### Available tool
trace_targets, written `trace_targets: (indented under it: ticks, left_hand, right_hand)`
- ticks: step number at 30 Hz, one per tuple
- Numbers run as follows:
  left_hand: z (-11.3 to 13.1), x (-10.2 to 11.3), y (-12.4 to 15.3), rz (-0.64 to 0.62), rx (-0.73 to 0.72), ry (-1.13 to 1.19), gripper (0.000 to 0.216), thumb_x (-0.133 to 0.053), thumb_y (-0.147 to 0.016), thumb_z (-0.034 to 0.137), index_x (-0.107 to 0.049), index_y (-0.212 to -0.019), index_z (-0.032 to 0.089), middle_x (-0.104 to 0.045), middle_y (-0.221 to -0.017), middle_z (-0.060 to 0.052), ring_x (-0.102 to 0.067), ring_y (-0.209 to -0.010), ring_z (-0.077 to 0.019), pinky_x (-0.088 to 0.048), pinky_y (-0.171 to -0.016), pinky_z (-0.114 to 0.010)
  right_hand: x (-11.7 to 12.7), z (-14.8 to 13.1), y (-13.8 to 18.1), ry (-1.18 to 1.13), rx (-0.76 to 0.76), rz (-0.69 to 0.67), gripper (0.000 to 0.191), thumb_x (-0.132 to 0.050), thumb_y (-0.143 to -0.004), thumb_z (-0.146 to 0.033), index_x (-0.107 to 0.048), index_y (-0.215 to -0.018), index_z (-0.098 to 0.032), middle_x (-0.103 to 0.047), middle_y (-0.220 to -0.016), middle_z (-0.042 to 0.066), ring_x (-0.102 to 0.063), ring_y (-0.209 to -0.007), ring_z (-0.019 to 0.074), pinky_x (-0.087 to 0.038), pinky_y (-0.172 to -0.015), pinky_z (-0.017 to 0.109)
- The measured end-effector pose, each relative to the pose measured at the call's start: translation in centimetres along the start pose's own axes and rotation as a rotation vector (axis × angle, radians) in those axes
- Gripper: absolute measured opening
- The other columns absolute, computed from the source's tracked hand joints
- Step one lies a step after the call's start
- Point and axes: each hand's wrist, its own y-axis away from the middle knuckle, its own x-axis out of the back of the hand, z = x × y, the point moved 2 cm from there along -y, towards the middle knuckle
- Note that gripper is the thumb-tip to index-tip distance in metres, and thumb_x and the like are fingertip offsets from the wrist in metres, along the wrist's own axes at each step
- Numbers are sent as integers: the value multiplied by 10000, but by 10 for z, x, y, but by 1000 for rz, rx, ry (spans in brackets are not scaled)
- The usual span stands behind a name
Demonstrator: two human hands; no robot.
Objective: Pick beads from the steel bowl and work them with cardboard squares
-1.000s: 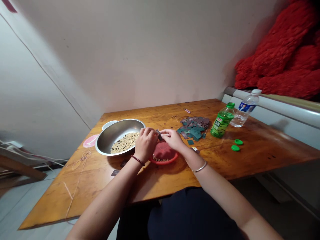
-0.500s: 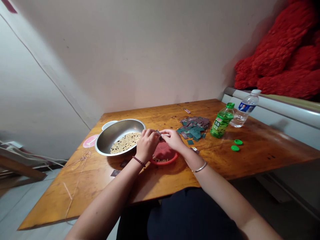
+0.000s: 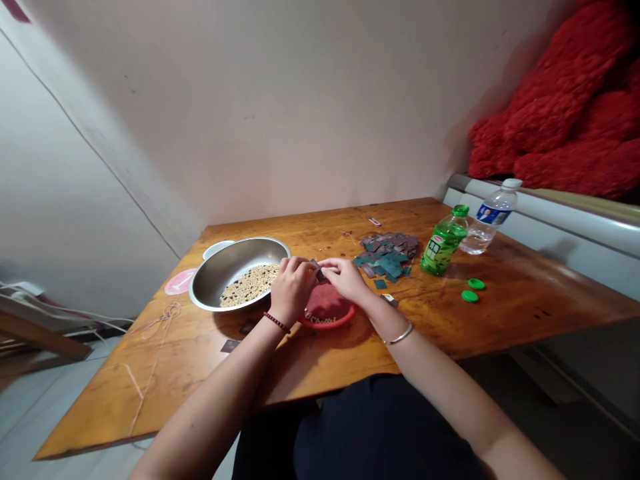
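Observation:
Between my fingertips is a small dark packet (image 3: 319,271), its details too small to make out. My left hand (image 3: 294,285) pinches it from the left, and my right hand (image 3: 344,277) pinches it from the right. Both are held over a red plastic basket (image 3: 333,325) with some pale beans in its bottom. To the left a steel basin (image 3: 205,283) tilts toward me, holding many pale beans (image 3: 250,285) mixed with dark ones. A pile of dark green and purplish packets (image 3: 387,257) lies beyond my right hand.
A green drink bottle (image 3: 444,243) and a clear water bottle (image 3: 490,220) stand at the right, with green caps (image 3: 470,296) before them. Loose string (image 3: 163,327) and a pink disc (image 3: 179,283) lie at the left. Dark packets (image 3: 230,346) rest near my left forearm.
Both hands stay almost in place over the red basket, with the small dark packet still pinched between them. Only a slight shift of the view shows.

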Motion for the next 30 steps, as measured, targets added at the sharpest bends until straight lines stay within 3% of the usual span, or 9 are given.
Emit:
trace_targets:
  ticks: [15, 24, 30]
  left_hand:
    - [0, 5, -2, -15, -2, 9, 198, -502, -865, 352, -648, -872, 219, -603, -941, -54, -488, -917, -201, -447, -793, -310]
    - [0, 4, -2, -38, -56, 15, 149, -501, -867, 291, -624, -865, 208, -607, -949, -50, -485, -898, -190, -449, -812, -312]
    - [0, 3, -1, -29, 2, 11, 162, -500, -866, 314, -624, -850, 211, -602, -968, -54, -481, -934, -202, -449, -807, -318]
  right_hand:
    - [1, -5, 1, -19, 3, 1, 225, -523, -785, -132, -687, -936, -161, -725, -931, 71, -696, -832, 191, -563, -767, 317]
    - [-2, 2, 1, -35, -1, 1, 212, -531, -796, -144, -694, -928, -175, -728, -917, 58, -699, -844, 188, -568, -782, 317]
    - [-2, 1, 1, -25, 8, 1, 221, -528, -795, -148, -691, -940, -177, -726, -927, 61, -698, -848, 197, -569, -787, 341]
